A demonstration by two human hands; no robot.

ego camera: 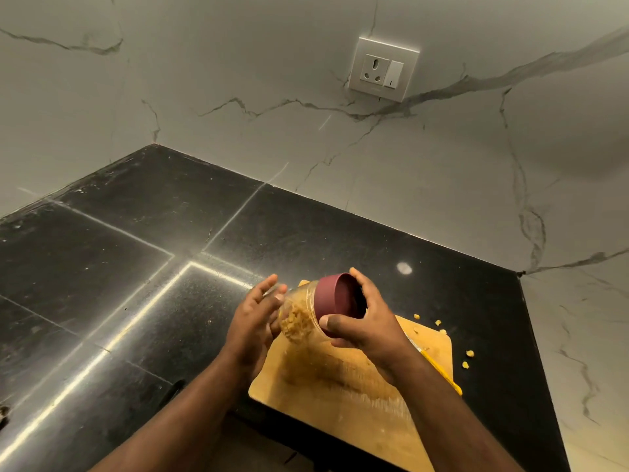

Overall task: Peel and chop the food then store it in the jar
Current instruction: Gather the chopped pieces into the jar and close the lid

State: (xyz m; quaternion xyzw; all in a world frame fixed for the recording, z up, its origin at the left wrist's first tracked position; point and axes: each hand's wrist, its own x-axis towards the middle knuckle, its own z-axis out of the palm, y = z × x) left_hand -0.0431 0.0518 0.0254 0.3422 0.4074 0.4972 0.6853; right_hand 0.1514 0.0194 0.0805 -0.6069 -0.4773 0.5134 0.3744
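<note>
A clear plastic jar (299, 318) with chopped yellow-brown food inside lies tilted on its side above the wooden cutting board (340, 379). Its maroon lid (335, 301) points toward me. My right hand (367, 321) grips the lid, thumb and fingers curled round its rim. My left hand (253, 318) has its fingers fairly straight against the jar's base end, supporting it. The far wall of the jar is hidden behind my left hand.
The black stone counter (136, 267) runs to a marble wall with a socket (383, 68). A few yellow food bits (468, 357) lie right of the board. A yellow-handled tool (442, 373) lies on the board's right edge, partly under my right forearm.
</note>
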